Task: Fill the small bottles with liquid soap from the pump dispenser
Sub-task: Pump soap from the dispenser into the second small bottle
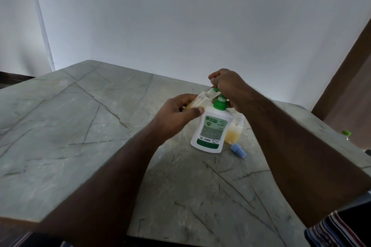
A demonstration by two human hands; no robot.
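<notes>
Pump dispenser [210, 126] – white bottle, green collar and pump head, green-and-white label – stands upright on the grey marbled table [80, 126], toward its far right part.

Right hand [228, 86] sits on top of the pump head, fingers curled down over it; the hand covers most of the pump, so only the green collar and a bit of the spout show.

Left hand [176, 114] grips a small clear bottle [200, 100], tilted, its open threaded neck held up against the green spout. Pale yellowish soap lies in the lower end of it, near the palm. Thumb lies across the near side, fingers wrap the far side and hide part of the body.

Behind the dispenser, just to its right – a second small bottle [233, 132], upright, partly filled with yellow soap. The dispenser blocks its left side and the right wrist covers its top.

A light blue cap [239, 150] lies on its side on the table, just beside the dispenser's base on the right.

At the far right edge of the table, a green-capped bottle top [346, 133], mostly cut off by the right forearm.

White wall [180, 16] behind; brown door or panel [349, 78] at right. Striped cloth [331, 228] at the lower right corner.
</notes>
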